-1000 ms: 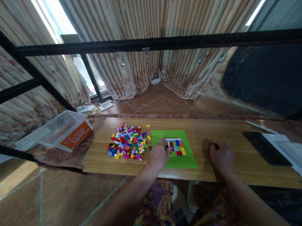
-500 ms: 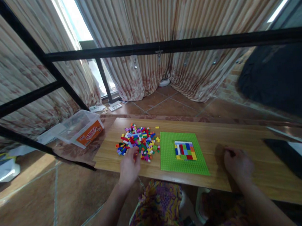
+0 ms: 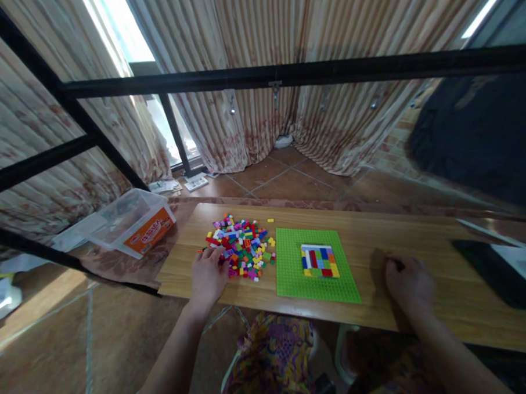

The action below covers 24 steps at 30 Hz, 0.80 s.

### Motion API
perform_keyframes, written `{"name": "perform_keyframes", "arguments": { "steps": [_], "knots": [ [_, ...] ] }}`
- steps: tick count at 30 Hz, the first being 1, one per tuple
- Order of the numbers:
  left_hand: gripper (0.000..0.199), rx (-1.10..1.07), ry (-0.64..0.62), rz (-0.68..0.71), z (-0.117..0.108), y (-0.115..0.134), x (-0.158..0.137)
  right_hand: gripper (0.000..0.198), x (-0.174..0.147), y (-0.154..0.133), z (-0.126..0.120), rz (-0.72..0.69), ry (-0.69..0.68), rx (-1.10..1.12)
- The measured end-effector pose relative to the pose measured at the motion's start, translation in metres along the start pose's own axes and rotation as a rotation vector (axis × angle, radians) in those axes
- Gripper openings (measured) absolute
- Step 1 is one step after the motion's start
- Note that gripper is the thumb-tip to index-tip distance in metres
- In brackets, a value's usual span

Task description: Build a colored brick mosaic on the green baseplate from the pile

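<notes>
A heap of small coloured building bricks (image 3: 248, 247) is spread on the left part of the wooden table. My left hand (image 3: 209, 273) lies over the heap's near left edge, palm down, its fingers slightly apart on the bricks. Any brick under the fingertips is hidden. Right of the heap is a green baseplate (image 3: 288, 277). On it stands a square, low build of mixed bricks (image 3: 320, 261), with white along its far side and several yellow pieces at its near edge. My right hand (image 3: 410, 283) rests curled on the table, right of the baseplate, with no brick showing in it.
A lone yellow brick (image 3: 270, 220) lies behind the heap. Beyond the table's left end stands a clear plastic box (image 3: 133, 223) with an orange label. At the right lie a dark flat folder (image 3: 488, 268) and white paper (image 3: 525, 264). A black metal rail (image 3: 249, 77) crosses in front of the curtains.
My left hand has moved left across the heap to its outer edge, and its fingers have spread from a pinch. My right hand stays in place. The view has shifted slightly.
</notes>
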<state>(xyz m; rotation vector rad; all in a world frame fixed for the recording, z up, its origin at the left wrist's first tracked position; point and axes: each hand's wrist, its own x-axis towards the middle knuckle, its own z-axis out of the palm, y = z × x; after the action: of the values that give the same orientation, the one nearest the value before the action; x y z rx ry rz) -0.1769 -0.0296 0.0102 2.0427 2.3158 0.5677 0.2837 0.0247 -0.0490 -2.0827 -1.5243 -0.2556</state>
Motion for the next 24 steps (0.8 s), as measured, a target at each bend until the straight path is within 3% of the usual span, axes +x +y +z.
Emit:
{"name": "perform_keyframes", "arguments": {
  "steps": [16, 24],
  "knots": [
    [0.030, 0.050, 0.010, 0.077, 0.005, -0.002, 0.011, 0.033, 0.000, 0.000, 0.001, -0.008, 0.020, 0.000],
    [0.037, -0.176, 0.102, -0.062, 0.010, 0.000, 0.012, 0.031, 0.001, -0.001, 0.001, 0.001, 0.009, 0.020]
  ]
}}
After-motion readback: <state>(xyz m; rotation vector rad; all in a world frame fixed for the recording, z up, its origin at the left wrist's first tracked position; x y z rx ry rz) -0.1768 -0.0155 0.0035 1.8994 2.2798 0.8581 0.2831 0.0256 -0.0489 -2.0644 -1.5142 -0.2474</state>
